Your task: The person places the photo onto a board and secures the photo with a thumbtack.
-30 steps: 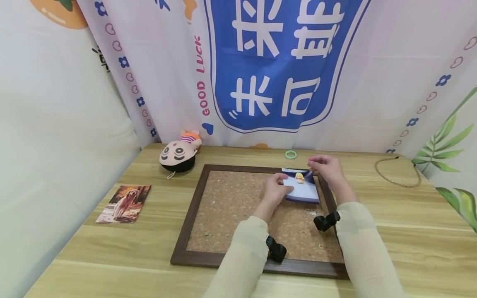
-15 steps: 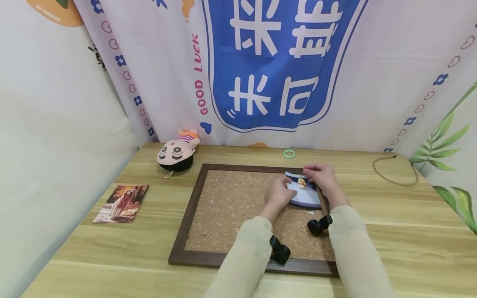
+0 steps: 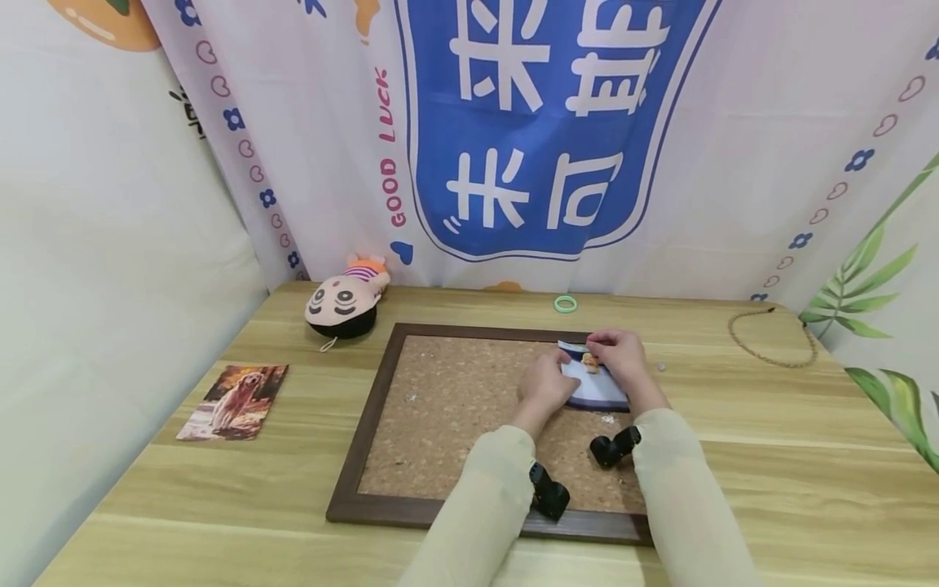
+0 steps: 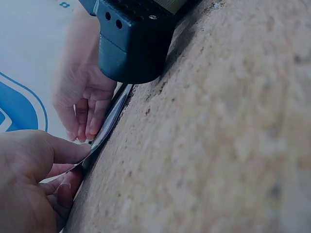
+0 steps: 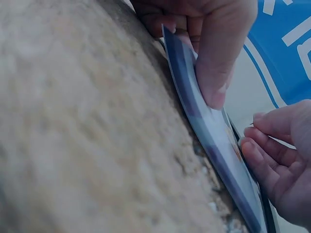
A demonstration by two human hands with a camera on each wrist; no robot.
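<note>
A bluish-white photo card [image 3: 597,393] with a small yellow figure lies over the upper right of a cork board [image 3: 440,408] in a dark wooden frame. My left hand [image 3: 544,381] grips its left edge, the thumb on top and the fingers curled beneath, as the left wrist view shows. The card [image 5: 214,138] bows slightly off the cork. At the card's upper edge, my right hand [image 3: 619,359] pinches something tiny between thumb and forefinger. A thin point of a pin [image 5: 251,124] pokes out there; the fingertips hide the rest of it.
A dog photo [image 3: 233,401] lies on the table left of the board. Behind stand a plush doll [image 3: 345,302] and a green ring [image 3: 565,304]. A cord loop [image 3: 770,359] and a tiny clear object [image 3: 661,367] lie to the right. A printed curtain [image 3: 469,269] backs the table.
My right hand has come in leftward and down, from beyond the card's upper right corner to over its upper edge. The left hand keeps its grip, with the card shifted slightly toward me.
</note>
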